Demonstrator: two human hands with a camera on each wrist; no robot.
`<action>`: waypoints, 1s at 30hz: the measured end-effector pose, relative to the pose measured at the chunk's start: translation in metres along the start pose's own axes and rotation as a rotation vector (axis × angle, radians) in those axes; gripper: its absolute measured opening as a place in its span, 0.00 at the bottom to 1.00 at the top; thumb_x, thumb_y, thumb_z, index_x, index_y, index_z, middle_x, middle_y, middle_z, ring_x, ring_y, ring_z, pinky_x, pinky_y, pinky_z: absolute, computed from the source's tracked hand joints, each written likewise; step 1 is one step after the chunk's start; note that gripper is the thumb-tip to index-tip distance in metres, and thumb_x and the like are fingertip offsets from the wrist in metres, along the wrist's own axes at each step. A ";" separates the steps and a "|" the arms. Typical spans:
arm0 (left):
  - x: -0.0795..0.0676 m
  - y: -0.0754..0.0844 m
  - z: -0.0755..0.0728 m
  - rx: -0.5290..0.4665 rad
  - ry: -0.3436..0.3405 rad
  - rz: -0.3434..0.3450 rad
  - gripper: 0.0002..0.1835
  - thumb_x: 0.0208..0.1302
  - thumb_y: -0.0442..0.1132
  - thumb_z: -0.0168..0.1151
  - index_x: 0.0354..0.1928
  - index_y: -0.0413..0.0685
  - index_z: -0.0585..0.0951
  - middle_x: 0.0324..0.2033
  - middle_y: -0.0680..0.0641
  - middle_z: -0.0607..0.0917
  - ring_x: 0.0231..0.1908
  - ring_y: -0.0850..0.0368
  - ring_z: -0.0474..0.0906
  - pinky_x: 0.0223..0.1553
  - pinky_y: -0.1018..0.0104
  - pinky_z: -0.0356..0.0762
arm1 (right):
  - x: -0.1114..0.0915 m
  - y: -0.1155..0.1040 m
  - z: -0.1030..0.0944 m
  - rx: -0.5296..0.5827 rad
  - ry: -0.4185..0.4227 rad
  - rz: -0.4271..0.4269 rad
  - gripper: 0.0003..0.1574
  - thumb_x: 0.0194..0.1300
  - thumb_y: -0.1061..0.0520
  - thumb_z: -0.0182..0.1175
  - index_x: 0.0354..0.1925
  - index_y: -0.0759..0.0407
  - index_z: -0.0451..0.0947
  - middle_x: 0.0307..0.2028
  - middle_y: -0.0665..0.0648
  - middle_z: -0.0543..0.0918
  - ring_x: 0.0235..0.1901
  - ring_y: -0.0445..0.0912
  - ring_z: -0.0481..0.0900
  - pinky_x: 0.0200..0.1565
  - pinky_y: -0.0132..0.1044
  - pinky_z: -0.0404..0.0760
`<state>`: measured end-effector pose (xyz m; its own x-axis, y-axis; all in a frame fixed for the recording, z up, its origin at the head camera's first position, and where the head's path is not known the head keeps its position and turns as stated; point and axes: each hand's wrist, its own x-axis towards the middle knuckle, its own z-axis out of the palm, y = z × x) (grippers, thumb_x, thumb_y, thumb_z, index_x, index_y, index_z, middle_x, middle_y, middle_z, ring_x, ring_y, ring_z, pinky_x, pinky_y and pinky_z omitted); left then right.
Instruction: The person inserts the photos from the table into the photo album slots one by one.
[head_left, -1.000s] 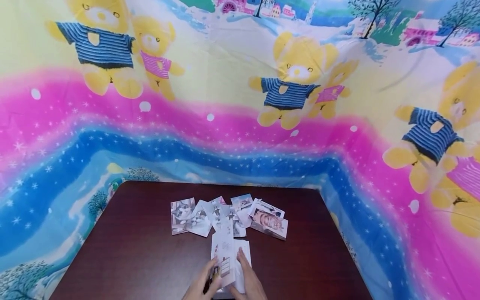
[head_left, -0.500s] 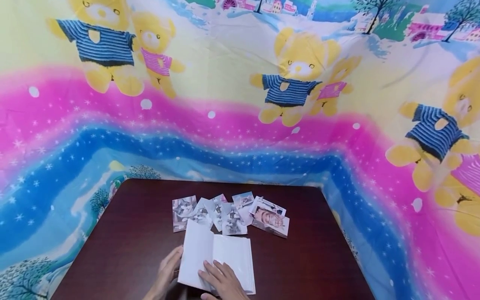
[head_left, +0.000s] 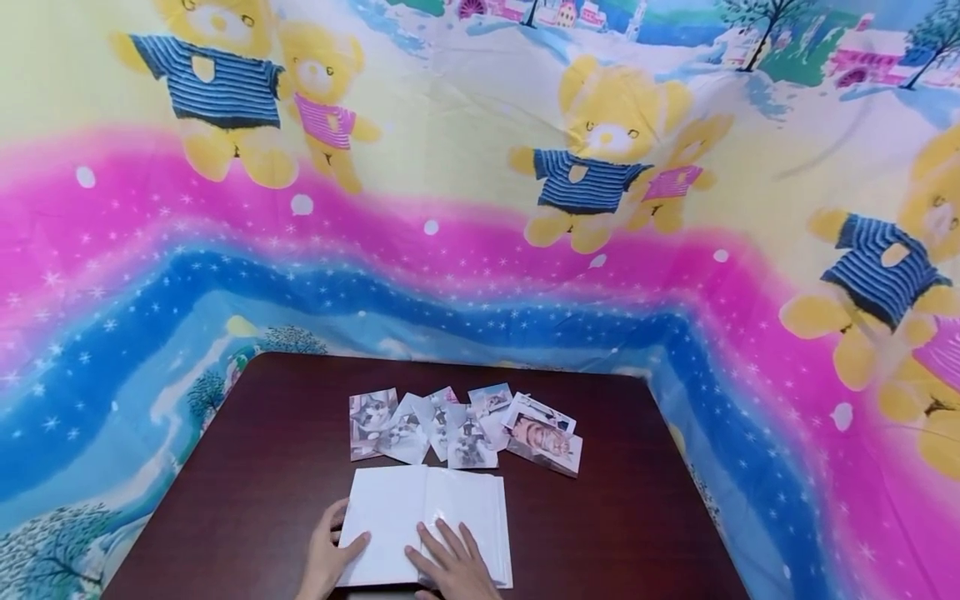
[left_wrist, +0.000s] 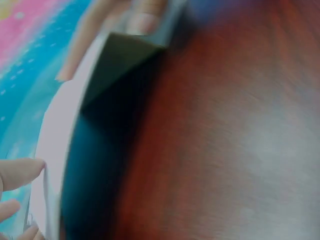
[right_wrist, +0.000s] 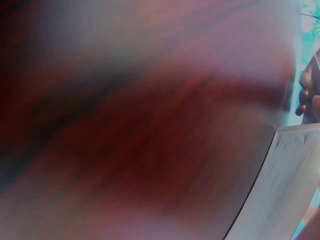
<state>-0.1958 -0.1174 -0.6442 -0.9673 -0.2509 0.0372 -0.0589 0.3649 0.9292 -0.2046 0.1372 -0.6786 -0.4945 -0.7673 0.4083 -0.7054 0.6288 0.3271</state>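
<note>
A photo album (head_left: 386,521) lies open on the table in the head view, with blank white pages on both sides. My left hand (head_left: 327,552) grips its left edge, thumb on top of the page and fingers round the side. In the left wrist view that hand (left_wrist: 142,17) holds the far end of the album's edge (left_wrist: 52,135), with the dark underside of the cover raised off the wood. My right hand (head_left: 459,571) rests with spread, straight fingers on the right page near the fold. The right wrist view shows the album's thick page block (right_wrist: 280,185).
Several cat photos (head_left: 472,446) overlap in a row just beyond the album, some of them (head_left: 546,446) at the right end. The dark brown table (head_left: 615,517) ends at a fabric backdrop (head_left: 450,275) printed with bears, which hangs behind and along both sides.
A printed leaf between the hands turned over to the left, and the album's left side came down nearly flat. My left hand moved left to its edge; the right came onto the right page.
</note>
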 end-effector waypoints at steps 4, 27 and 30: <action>-0.008 -0.006 0.012 0.273 0.060 0.090 0.30 0.54 0.43 0.73 0.57 0.36 0.77 0.49 0.27 0.74 0.47 0.30 0.74 0.47 0.38 0.73 | 0.001 -0.003 0.003 -0.020 0.005 0.007 0.37 0.70 0.25 0.40 0.70 0.33 0.67 0.72 0.48 0.65 0.68 0.50 0.65 0.61 0.50 0.64; 0.035 -0.002 0.016 0.402 0.233 0.369 0.13 0.60 0.34 0.67 0.47 0.41 0.84 0.41 0.39 0.83 0.39 0.39 0.78 0.34 0.45 0.68 | -0.008 0.008 0.002 -0.008 0.069 0.078 0.36 0.73 0.26 0.34 0.66 0.36 0.72 0.70 0.51 0.67 0.67 0.49 0.65 0.67 0.45 0.56; 0.067 0.008 0.015 0.361 0.208 0.388 0.12 0.59 0.32 0.68 0.46 0.37 0.84 0.34 0.39 0.83 0.35 0.40 0.77 0.34 0.45 0.72 | -0.014 0.011 -0.001 0.018 0.114 0.110 0.36 0.74 0.28 0.31 0.64 0.37 0.74 0.68 0.51 0.70 0.65 0.50 0.67 0.67 0.45 0.55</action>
<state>-0.2648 -0.1176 -0.6397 -0.8681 -0.1951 0.4565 0.1756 0.7395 0.6499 -0.2052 0.1550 -0.6794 -0.5092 -0.6739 0.5353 -0.6597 0.7051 0.2601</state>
